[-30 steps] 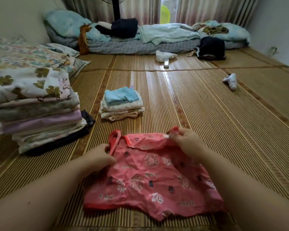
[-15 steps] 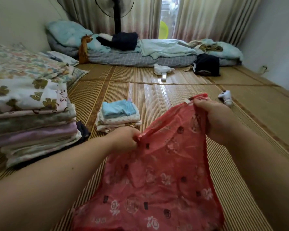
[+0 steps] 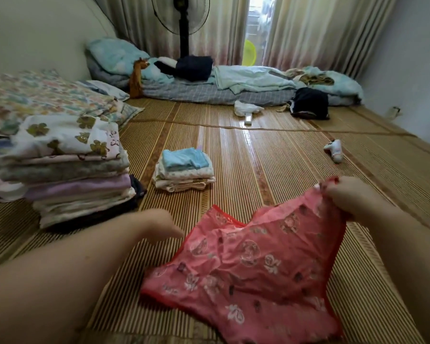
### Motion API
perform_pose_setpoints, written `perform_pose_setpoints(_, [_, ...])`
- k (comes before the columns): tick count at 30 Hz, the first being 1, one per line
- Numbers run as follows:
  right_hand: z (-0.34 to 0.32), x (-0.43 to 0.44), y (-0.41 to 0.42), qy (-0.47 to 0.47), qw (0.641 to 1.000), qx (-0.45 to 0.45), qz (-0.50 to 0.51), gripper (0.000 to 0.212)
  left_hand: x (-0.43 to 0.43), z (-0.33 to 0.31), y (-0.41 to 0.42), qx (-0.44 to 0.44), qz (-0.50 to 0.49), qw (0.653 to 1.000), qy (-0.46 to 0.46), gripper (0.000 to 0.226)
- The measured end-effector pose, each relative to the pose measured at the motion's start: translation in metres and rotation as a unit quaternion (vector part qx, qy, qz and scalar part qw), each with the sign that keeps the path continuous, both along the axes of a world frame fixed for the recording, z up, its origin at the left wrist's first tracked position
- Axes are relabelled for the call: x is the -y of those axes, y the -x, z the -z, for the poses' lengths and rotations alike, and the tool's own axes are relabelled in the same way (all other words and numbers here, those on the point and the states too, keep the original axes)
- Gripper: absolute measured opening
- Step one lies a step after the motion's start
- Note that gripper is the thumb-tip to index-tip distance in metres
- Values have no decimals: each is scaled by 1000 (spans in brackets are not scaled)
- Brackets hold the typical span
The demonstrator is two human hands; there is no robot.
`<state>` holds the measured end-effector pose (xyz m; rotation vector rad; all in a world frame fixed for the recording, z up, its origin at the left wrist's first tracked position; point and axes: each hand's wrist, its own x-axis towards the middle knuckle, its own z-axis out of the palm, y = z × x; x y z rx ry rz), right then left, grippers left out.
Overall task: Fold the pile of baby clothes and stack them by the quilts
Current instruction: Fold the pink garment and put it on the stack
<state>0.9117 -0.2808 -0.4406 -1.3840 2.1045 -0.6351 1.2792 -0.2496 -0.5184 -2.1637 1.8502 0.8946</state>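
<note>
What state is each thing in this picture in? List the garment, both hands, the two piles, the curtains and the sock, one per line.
Red garment, unfolded, crumpled, one corner lifted off the mat.
Right hand, grips that corner.
Left hand, blurred beside the garment; grip unclear.
Baby clothes stack, folded, piled.
Quilts, folded, stacked.
Curtains, parted.
Sock, loose on the mat.

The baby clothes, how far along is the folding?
Done: a small folded stack sits on the mat beside the quilts. In hand: a pink garment, unfolded; the right hand grips one top corner, the left hand is beside it, holding nothing. Left: fold it and add it to the stack. A small white piece lies alone further right; whether it belongs to the pile, I cannot tell.
</note>
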Motion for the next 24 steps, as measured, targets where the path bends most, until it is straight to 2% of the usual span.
perform_pose_setpoints(1, [8, -4, -2, -40, 992, -114, -23, 35, -10, 9, 3, 10, -10, 999, -34, 51])
perform_pose_setpoints(2, [16, -8, -8, -73, 978, -191, -41, 40, -18, 17, 4, 19, -17, 998, -48, 57])
perform_pose_setpoints(4, [33, -12, -32, -77, 961, -252, -82, 55, -32, 28, 9, 34, -25, 998, -45, 55])
perform_pose_setpoints(6, [53, -10, -66, -33, 959, -231, -162, 60, -39, 31, 10, 23, -32, 998, -51, 47])
perform_pose_setpoints(9, [79, 0, -125, -19, 939, -177, -295, 50, -44, 28, 6, -9, -3, 997, -71, 30])
perform_pose_setpoints(12, [104, 16, -174, -23, 937, -115, -328, 46, -47, 25, -6, -76, 8, 994, -80, 13])
perform_pose_setpoints(14, [117, 27, -192, -44, 929, -170, -324, 48, -50, 23, -15, -129, -3, 987, -101, 15])
perform_pose_setpoints(16, [120, 35, -198, -71, 920, -207, -326, 42, -54, 20, -26, -174, -22, 976, -129, 20])
perform_pose_setpoints(18, [114, 43, -195, -66, 926, -160, -337, 26, -54, 14, -39, -198, -29, 971, -130, 31])
perform_pose_setpoints(20, [97, 49, -181, -40, 945, -57, -319, 24, -50, 5, -49, -208, -32, 972, -105, 33])
perform_pose_setpoints(22, [68, 50, -162, -2, 956, 68, -286, 24, -43, -11, -52, -221, -42, 972, -72, 22])
perform_pose_setpoints(24, [35, 46, -142, 51, 952, 137, -270, 22, -33, -29, -51, -202, -43, 978, -17, 10])
